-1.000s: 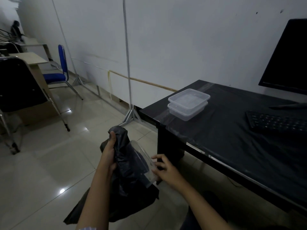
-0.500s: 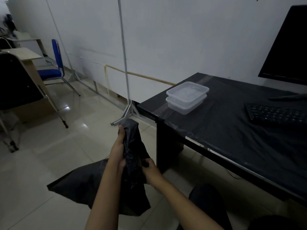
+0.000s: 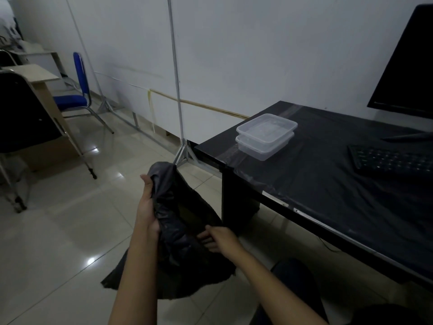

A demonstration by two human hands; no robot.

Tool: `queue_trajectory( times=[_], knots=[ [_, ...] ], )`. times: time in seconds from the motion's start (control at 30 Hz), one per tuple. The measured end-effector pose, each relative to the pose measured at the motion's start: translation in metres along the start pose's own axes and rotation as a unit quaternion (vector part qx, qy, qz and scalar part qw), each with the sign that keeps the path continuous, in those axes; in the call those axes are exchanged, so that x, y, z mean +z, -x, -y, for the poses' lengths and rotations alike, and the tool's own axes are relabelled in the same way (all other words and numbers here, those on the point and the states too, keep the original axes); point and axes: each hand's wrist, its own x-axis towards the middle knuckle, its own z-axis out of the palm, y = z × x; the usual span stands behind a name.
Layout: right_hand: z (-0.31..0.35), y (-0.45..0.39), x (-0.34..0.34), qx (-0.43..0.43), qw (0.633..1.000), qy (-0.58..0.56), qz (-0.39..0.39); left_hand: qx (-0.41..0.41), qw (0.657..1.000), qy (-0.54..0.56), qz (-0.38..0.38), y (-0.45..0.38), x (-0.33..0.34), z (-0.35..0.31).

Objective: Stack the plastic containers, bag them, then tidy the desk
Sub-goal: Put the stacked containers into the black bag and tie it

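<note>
A black plastic bag (image 3: 178,233) hangs in front of me, off the desk's left corner. My left hand (image 3: 147,202) grips its far rim, thumb up. My right hand (image 3: 216,238) pinches the near rim, so the mouth gapes between them. No container shows inside the bag. Two clear plastic containers (image 3: 266,138) stand stacked on the black desk (image 3: 328,195) near its left end, well above and to the right of both hands.
A black keyboard (image 3: 393,161) and a dark monitor (image 3: 407,64) sit on the desk's right side. A metal stand (image 3: 178,102) rises by the desk corner. A blue chair (image 3: 72,99), a black chair (image 3: 21,118) and a wooden table stand to the left on the tiled floor.
A clear container seen at the bag's mouth a second ago has gone out of sight into the bag. My hands have since spread the rim wider apart.
</note>
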Motion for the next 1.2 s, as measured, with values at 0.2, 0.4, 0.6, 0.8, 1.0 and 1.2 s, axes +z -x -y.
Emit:
queue_trajectory(
  times=[0.2, 0.4, 0.6, 0.8, 1.0, 1.2],
  knots=[
    [-0.045, -0.003, -0.056, -0.022, 0.966, 0.123, -0.227, -0.011, 0.993, 0.086, 0.079, 0.011, -0.004, -0.004],
    [-0.062, -0.003, -0.058, 0.043, 0.992, 0.088, -0.085, -0.056, 0.990, 0.090, 0.093, 0.024, 0.008, -0.009],
    [-0.084, -0.006, -0.040, 0.224, 0.964, 0.127, 0.067, -0.004, 0.996, 0.000, 0.088, 0.042, 0.016, -0.018],
    [-0.090, -0.013, -0.028, 0.176, 0.981, 0.002, 0.079, 0.004, 0.997, 0.074, -0.008, 0.028, -0.011, -0.030],
    [-0.054, -0.028, -0.048, 0.035, 0.994, -0.027, -0.098, 0.006, 0.983, -0.144, -0.111, 0.018, -0.068, -0.024],
    [-0.011, -0.019, -0.071, -0.051, 0.989, -0.097, -0.103, -0.021, 0.958, -0.244, -0.148, 0.016, -0.104, 0.014]
  ],
)
